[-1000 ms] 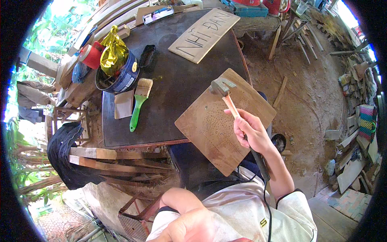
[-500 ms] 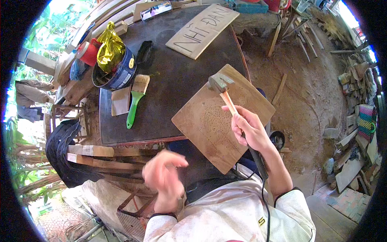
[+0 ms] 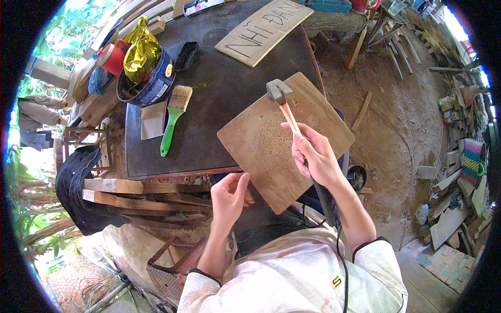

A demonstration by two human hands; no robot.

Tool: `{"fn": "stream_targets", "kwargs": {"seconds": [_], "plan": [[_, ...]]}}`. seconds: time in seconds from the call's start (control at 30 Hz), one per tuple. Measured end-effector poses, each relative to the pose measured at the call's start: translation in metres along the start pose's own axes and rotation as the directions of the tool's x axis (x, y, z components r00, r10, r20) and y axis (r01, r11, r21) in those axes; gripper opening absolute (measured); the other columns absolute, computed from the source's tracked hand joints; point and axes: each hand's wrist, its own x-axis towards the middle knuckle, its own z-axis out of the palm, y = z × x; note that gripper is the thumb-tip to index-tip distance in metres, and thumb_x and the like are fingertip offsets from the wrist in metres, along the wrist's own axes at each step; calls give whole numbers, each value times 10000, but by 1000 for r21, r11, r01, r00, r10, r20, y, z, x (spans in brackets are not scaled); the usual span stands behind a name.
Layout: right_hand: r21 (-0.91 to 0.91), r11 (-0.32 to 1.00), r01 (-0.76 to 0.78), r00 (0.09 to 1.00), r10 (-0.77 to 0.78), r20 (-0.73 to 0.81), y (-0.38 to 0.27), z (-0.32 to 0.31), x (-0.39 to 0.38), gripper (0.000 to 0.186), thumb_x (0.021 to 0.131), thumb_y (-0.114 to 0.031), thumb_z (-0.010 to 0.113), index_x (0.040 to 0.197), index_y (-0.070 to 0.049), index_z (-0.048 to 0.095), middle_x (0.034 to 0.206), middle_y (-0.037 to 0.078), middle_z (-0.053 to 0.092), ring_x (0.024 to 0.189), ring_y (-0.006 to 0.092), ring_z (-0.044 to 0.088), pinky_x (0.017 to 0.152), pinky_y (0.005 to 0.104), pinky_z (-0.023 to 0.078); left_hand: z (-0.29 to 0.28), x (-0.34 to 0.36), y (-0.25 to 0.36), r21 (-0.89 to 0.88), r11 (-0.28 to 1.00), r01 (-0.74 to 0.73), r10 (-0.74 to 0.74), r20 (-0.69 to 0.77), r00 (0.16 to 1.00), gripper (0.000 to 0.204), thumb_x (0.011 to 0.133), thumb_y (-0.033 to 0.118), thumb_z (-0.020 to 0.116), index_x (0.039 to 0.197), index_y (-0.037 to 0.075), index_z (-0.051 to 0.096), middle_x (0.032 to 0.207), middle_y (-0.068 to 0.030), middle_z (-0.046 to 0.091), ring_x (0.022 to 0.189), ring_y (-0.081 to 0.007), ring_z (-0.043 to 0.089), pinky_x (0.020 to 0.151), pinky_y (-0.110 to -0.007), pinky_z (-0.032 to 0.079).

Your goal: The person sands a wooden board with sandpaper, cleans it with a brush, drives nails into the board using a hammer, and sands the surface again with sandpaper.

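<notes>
My right hand [image 3: 311,154] grips the handle of a claw hammer [image 3: 277,92], whose head is raised over the upper part of a square wooden board [image 3: 323,128]. The board is dotted with many small holes and lies tilted diagonally at the table's near edge, over my lap. My left hand [image 3: 229,201] is beside the board's lower left edge with loosely bent fingers apart and nothing visible in them. To the left on the dark table [image 3: 209,130] lies a green-handled paintbrush [image 3: 170,130] on or beside a small wooden piece [image 3: 152,119].
A blue tub [image 3: 151,88] holds gold foil [image 3: 138,57] beside a red container [image 3: 112,58]. A lettered plank [image 3: 245,44] lies at the back. Stacked timber [image 3: 112,183] with dark cloth [image 3: 73,188] is lower left; scrap wood [image 3: 451,219] lines the right. A person's legs [image 3: 39,115] show far left.
My left hand has risen from low near my body to the board's lower left edge. My right hand and the hammer sit slightly higher in the picture, as does the board.
</notes>
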Motion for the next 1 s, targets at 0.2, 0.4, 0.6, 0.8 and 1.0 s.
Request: {"fn": "stream_targets", "kwargs": {"seconds": [0.2, 0.4, 0.6, 0.8, 1.0], "plan": [[22, 999, 33, 999, -32, -13, 11, 20, 2, 421, 1181, -294, 480, 1496, -23, 546, 733, -57, 461, 486, 15, 383, 421, 205, 324, -19, 31, 50, 435, 669, -603, 692, -70, 718, 179, 961, 129, 824, 1087, 6, 794, 769, -71, 749, 606, -82, 654, 567, -253, 504], [0, 1000, 11, 1000, -11, -25, 9, 21, 2, 420, 1184, -282, 466, 1501, -16, 539, 720, -55, 441, 466, 24, 394, 406, 216, 315, 11, 97, 63, 517, 570, -638, 732, 32, 680, 223, 873, 124, 856, 1065, 23, 805, 917, -73, 738, 677, -173, 690, 639, -308, 542], [26, 999, 23, 1000, -23, 1, 12, 19, 2, 428, 1183, -285, 469, 1510, -16, 534, 717, -53, 446, 456, 27, 389, 402, 215, 308, 24, 108, 50, 493, 589, -641, 738, -5, 674, 269, 866, 127, 848, 1123, 57, 813, 900, -43, 754, 652, -176, 674, 651, -308, 554], [34, 999, -20, 999, 19, 27, 1, 22, -7, 437, 1185, -282, 464, 1512, 0, 529, 726, -50, 458, 467, 23, 389, 412, 213, 316, 21, 112, 46, 464, 613, -640, 723, -2, 691, 571, 873, 95, 836, 1418, 74, 668, 917, 3, 787, 613, -135, 662, 649, -308, 562], [38, 999, 32, 992, -36, 117, -21, 40, -39, 458, 1183, -270, 474, 1541, 12, 510, 744, -57, 450, 549, 7, 356, 448, 195, 326, 18, 112, 41, 451, 581, -678, 765, -17, 644, 835, 859, 60, 842, 1606, 88, 471, 914, -25, 797, 609, -104, 658, 603, -281, 546]]}}
